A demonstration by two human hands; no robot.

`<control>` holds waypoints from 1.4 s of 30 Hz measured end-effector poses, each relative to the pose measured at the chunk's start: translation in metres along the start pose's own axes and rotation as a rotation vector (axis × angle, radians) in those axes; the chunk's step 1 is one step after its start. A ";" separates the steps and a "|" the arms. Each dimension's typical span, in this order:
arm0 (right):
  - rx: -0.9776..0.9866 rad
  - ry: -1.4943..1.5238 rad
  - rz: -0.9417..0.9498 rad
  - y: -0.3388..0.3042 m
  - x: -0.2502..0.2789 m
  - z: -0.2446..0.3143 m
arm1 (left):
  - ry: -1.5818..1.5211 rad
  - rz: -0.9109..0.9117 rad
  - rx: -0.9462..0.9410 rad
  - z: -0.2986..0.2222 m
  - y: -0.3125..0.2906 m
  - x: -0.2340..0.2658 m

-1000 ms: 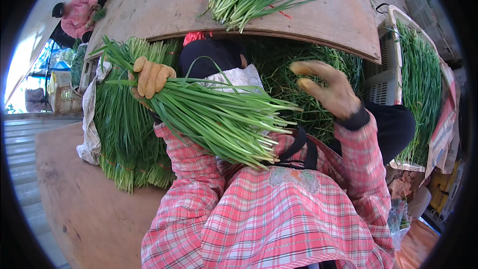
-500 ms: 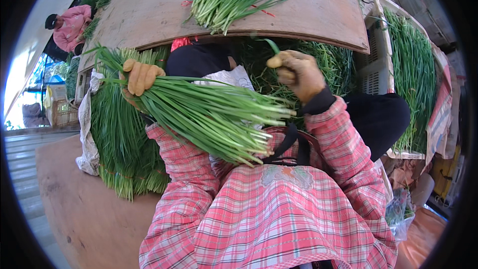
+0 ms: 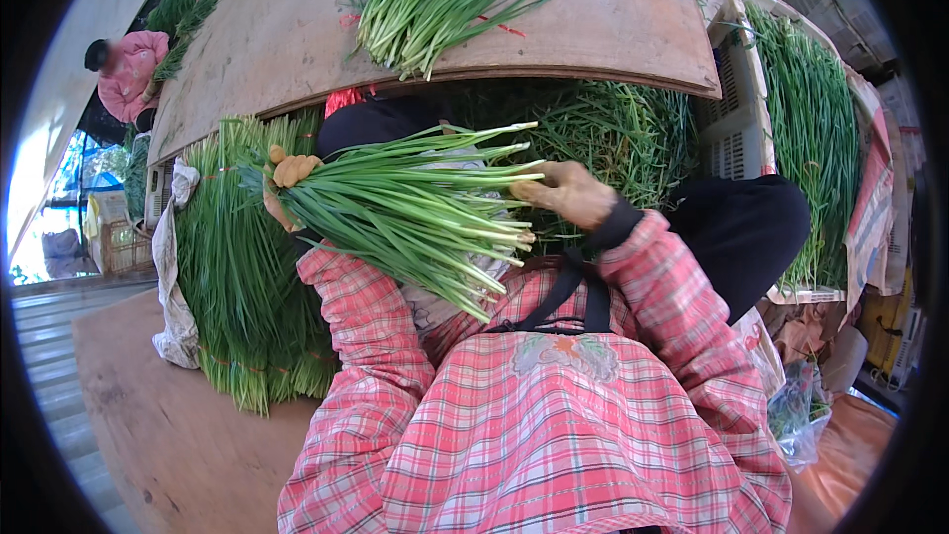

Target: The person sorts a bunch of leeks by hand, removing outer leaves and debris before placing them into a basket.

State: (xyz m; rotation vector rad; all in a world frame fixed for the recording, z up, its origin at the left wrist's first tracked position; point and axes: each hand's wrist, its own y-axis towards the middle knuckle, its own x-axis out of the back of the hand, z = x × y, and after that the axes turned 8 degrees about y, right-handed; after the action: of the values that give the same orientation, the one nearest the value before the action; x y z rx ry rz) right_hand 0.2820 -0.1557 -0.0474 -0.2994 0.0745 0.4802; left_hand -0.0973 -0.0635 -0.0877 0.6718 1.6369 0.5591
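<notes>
My left hand (image 3: 294, 178) is closed around the leafy end of a loose bunch of garlic chives (image 3: 395, 193), held over my lap with the pale stem ends fanned out to the right. At those stem ends, my right hand (image 3: 573, 193) has its thumb and fingers pinched together on the tip of a chive stem. The fingertips are partly turned away. Another pile of chives (image 3: 425, 5) lies on the wooden board ahead of me, with red ties beside it.
Tied chive bundles (image 3: 247, 277) stand packed at my left by a white sack (image 3: 176, 307). Loose green leaves (image 3: 613, 129) are heaped under the wooden board (image 3: 287, 30). A cream plastic crate (image 3: 756, 119) full of chives is at the right. Far left, a person in pink (image 3: 133, 74) works.
My right hand has come down and left to the stem ends; the green leaf it pinched earlier no longer shows. The bunch has tilted upward and its stems have spread.
</notes>
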 end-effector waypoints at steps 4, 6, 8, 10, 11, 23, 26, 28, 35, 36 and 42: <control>0.293 0.182 0.070 0.030 -0.019 -0.020 | -0.082 -0.055 -0.049 0.005 -0.001 0.003; 0.109 0.398 0.083 0.030 -0.021 -0.025 | -0.065 -0.141 -0.001 -0.002 -0.004 -0.005; 0.098 0.235 0.043 0.023 -0.018 -0.023 | -0.177 -0.043 0.004 0.004 -0.004 -0.002; -0.048 0.252 -0.047 0.012 -0.013 -0.014 | -0.092 -0.042 -0.016 0.002 -0.007 -0.002; -0.096 0.304 -0.110 0.010 -0.009 -0.020 | -0.022 -0.106 -0.061 0.007 -0.006 -0.012; 0.083 0.341 0.015 0.023 -0.026 -0.014 | -0.037 -0.074 -0.041 0.008 -0.003 -0.009; -0.052 0.352 -0.051 0.003 -0.023 0.004 | -0.107 -0.054 -0.037 -0.001 -0.010 0.008; 0.017 0.269 -0.094 -0.005 -0.024 0.010 | -0.031 -0.146 0.019 -0.006 -0.012 0.008; 0.130 -0.659 -0.514 -0.019 -0.002 -0.011 | -0.075 -0.206 -0.043 0.005 -0.010 -0.004; 0.079 -0.660 -0.532 -0.028 0.020 -0.021 | -0.082 -0.117 -0.030 -0.003 -0.017 0.010; -0.131 -0.539 -0.404 -0.057 0.057 -0.022 | -0.201 0.094 0.163 -0.002 -0.017 0.017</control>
State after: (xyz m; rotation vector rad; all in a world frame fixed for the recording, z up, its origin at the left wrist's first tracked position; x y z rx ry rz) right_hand 0.3584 -0.1850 -0.0616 -0.2959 -0.5356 0.1509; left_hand -0.1036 -0.0632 -0.1109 0.9000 1.4771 0.4139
